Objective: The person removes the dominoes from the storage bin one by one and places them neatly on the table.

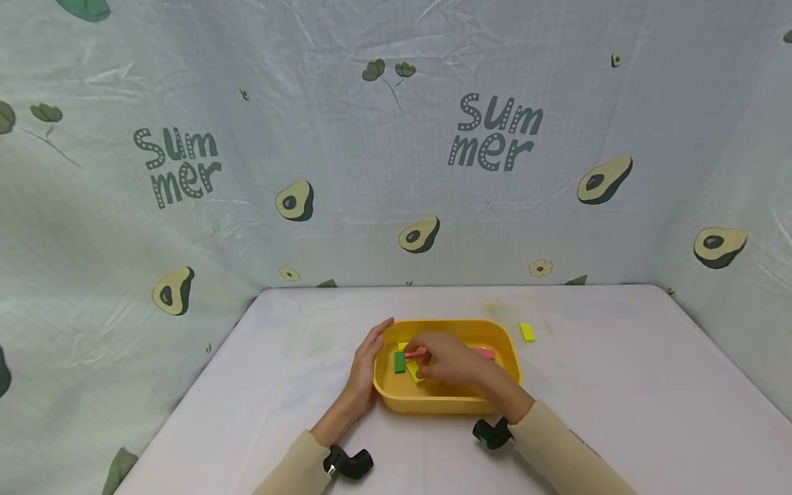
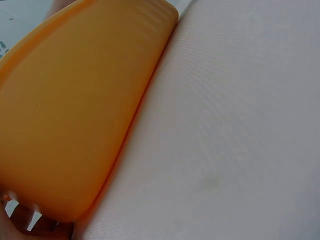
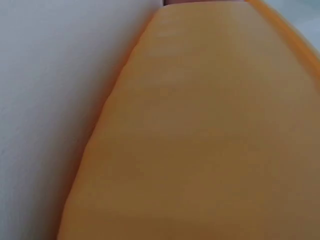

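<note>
A yellow plastic basin [image 1: 452,405] stands on the white-covered table. My left hand [image 1: 365,364] rests against its left end, the fingers lying fairly straight along the outer wall; some fingers [image 2: 42,225] show at the end of the basin in the left wrist view. Inside it, my right hand [image 1: 452,359] pinches a thin pink block [image 1: 416,353] at its fingertips. Close by lie a green block [image 1: 399,362] and a yellow block [image 1: 414,372], with another yellow block [image 1: 402,346] partly hidden behind. The right wrist view shows mainly the basin's outer wall [image 3: 200,125].
Another pink block [image 1: 486,353] lies in the right part of the basin, half covered by the right arm. A single yellow block [image 1: 527,332] is on the table beyond the basin's right side. A printed cloth [image 1: 346,151] hangs behind the table.
</note>
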Demonstrator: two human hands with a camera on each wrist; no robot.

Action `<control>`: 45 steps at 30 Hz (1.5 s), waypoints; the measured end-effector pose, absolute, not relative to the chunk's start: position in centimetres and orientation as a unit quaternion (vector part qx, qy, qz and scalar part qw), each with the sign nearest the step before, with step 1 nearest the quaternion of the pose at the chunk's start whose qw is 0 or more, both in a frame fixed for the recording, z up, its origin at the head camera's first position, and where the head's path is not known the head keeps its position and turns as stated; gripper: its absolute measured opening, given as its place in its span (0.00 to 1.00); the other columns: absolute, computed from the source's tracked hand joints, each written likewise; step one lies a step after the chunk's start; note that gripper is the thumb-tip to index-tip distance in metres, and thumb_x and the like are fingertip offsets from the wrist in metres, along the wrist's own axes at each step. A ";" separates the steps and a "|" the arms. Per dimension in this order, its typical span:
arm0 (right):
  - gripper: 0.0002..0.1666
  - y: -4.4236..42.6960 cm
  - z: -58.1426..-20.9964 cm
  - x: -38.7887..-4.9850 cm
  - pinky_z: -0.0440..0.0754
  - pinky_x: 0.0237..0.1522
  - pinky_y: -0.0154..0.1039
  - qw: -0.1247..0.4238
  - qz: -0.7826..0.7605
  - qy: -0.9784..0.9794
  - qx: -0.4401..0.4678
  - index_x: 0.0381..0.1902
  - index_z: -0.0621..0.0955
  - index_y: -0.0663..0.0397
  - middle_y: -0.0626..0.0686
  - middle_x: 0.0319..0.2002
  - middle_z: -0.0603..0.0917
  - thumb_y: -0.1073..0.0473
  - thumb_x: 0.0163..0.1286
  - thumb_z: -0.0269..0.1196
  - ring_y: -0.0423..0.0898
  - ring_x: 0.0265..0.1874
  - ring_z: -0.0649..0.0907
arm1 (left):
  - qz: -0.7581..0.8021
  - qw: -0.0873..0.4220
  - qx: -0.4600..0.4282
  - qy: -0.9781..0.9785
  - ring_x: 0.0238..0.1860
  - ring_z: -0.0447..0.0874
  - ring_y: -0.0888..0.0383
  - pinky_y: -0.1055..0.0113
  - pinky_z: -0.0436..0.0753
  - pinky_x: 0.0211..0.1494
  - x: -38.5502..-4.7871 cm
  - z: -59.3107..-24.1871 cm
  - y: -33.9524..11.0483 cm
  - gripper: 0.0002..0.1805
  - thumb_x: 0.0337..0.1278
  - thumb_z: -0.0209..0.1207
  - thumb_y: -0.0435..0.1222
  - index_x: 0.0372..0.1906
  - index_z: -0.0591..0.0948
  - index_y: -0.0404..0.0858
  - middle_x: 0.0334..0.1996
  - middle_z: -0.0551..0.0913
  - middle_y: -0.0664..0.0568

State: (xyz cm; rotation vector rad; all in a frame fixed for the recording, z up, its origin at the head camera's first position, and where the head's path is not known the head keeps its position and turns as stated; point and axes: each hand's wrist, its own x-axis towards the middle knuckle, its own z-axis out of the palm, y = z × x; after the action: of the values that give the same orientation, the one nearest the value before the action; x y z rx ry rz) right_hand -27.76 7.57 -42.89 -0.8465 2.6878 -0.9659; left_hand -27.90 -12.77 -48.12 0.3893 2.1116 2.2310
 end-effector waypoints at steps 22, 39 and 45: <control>0.22 7.5 -42.9 -27.4 0.84 0.62 0.47 0.067 -0.246 0.923 -0.287 0.57 0.87 0.52 0.49 0.50 0.89 0.63 0.64 0.73 0.43 0.44 0.79 | 0.720 0.024 0.114 0.684 0.82 0.54 0.44 0.44 0.48 0.86 -27.8 -47.9 -12.8 0.28 0.83 0.35 0.42 0.79 0.63 0.39 0.81 0.60 0.46; 0.26 7.8 -42.8 -27.4 0.83 0.57 0.42 0.073 -0.249 0.923 -0.283 0.59 0.87 0.48 0.46 0.51 0.89 0.64 0.62 0.73 0.43 0.42 0.78 | 0.717 0.026 0.114 0.687 0.83 0.54 0.43 0.44 0.47 0.86 -27.8 -47.9 -12.7 0.28 0.83 0.35 0.41 0.79 0.64 0.40 0.82 0.59 0.46; 0.25 7.8 -42.8 -27.6 0.84 0.54 0.41 0.074 -0.262 0.918 -0.287 0.58 0.87 0.49 0.46 0.48 0.89 0.63 0.62 0.74 0.43 0.43 0.80 | 0.717 0.023 0.116 0.687 0.83 0.53 0.43 0.44 0.47 0.86 -28.0 -47.9 -12.7 0.28 0.83 0.35 0.41 0.79 0.64 0.38 0.81 0.60 0.46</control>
State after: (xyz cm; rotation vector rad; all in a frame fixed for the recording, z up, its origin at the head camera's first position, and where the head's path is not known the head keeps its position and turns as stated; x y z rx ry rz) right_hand -27.58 7.80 -42.83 -0.8622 2.7555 -0.7872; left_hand -27.96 -12.66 -47.88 0.3594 2.1280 2.2204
